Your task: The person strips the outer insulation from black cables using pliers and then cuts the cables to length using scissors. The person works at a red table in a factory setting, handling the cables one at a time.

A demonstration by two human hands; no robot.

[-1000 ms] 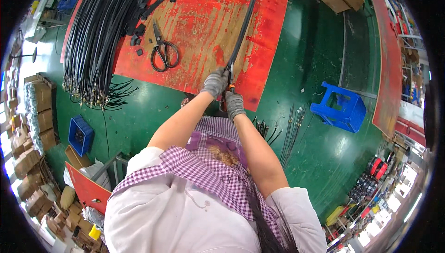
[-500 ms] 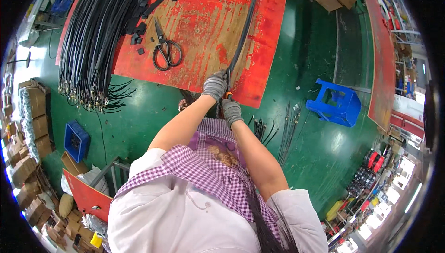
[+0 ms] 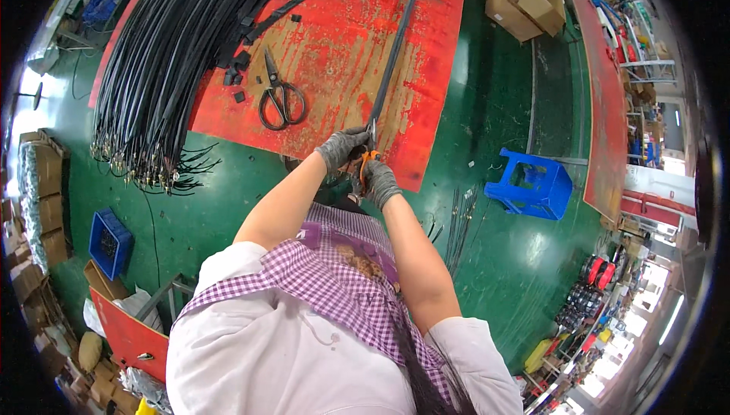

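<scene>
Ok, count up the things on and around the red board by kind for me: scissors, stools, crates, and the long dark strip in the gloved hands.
Black scissors: 1
Blue stool: 1
Blue crate: 1
Long dark strip pinched by the left hand, with the right hand just below: 1
Total: 4

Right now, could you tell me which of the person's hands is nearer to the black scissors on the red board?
Left. The left hand is just right of the black scissors; the right hand is lower, farther away.
</scene>
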